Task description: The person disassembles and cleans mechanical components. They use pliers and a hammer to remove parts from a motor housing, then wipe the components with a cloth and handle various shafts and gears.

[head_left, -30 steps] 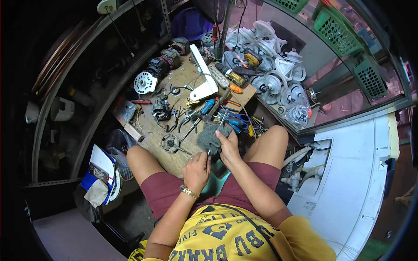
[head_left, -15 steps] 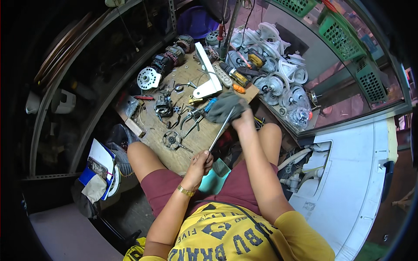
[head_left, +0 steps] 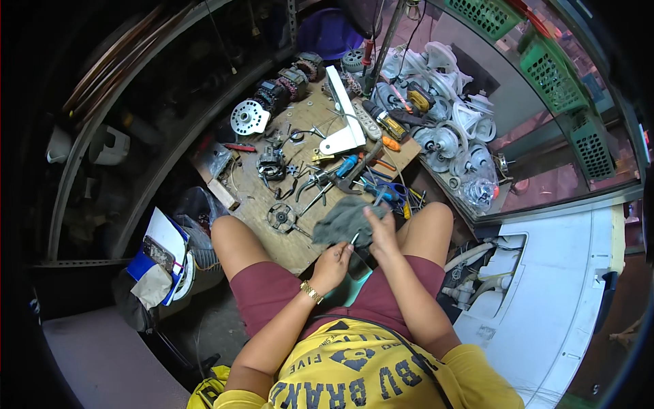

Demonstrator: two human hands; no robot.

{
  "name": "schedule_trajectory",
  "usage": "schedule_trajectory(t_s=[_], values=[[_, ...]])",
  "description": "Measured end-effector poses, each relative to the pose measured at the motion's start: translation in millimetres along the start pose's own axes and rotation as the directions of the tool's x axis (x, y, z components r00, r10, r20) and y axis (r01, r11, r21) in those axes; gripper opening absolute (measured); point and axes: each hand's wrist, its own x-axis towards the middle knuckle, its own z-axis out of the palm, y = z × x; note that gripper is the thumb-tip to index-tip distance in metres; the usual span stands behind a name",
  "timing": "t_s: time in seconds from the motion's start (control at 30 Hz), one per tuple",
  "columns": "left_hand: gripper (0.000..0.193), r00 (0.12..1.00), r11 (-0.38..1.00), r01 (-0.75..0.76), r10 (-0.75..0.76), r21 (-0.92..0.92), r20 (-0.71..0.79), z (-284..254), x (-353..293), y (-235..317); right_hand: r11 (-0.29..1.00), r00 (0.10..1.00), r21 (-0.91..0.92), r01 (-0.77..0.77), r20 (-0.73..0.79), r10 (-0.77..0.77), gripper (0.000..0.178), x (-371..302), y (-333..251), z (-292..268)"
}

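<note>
The left hand [head_left: 332,264], at about half past six from the cloth [head_left: 343,223], pinches the near end of a thin rod [head_left: 354,238], seemingly to hold it steady; the right hand [head_left: 382,235], between three and four o'clock, clasps the grey cloth around the rod with the thumb on top, probably so that the fabric presses snugly on it; the rod's middle is hidden in the folds; both things are above the lap, by the near edge of the board [head_left: 253,228], likely where both forearms reach comfortably; at twelve o'clock lie a hammer [head_left: 363,165] and a blue screwdriver [head_left: 346,165], perhaps placed for easy reach; a round part [head_left: 281,217] lies at nine, a motor [head_left: 271,165] at ten; a bracket [head_left: 352,128] at twelve and a drill [head_left: 390,126] at one lie farther off, perhaps because neither is in use; between one and two, white plastic parts [head_left: 439,140] are heaped beside the board, which may spare it clutter.
</note>
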Motion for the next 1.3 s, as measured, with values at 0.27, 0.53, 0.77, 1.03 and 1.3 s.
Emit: schedule_trajectory(t_s=[0.27,0.53,0.77,1.03,1.3], values=[[0.035,0.975,0.832,0.131,-0.205,-0.539,-0.08,-64.7,-50.4,-56.3,0.995,0.997,-0.08,0.054,-0.058,-0.059,0.016,77.4,-10.2,-39.5],[0.034,0.9,0.827,0.03,-0.267,-0.562,-0.345,-121.6,-49.0,-66.6,0.87,0.961,-0.464,-0.168,0.121,0.25,0.078,41.5,59.2,12.8],[0.032,0.958,0.991,0.11,-0.126,-0.076,-0.259,-101.3,-49.5,-70.2,-0.079,0.519,-0.572,0.817,0.788,-0.331,0.068,-19.3,-9.4,55.5],[0.036,0.986,0.825,0.156,-0.098,-0.544,0.134,-64.3,3.1,-62.7,-0.187,0.475,-0.49,0.851,0.871,-0.125,0.017,4.6,-22.3,-7.6],[0.039,0.91,0.962,0.179,-0.083,0.204,-0.406,-26.6,102.9,-123.2,0.57,0.869,-0.656,0.495,0.374,-0.324,0.01,26.7,9.9,-13.2]])
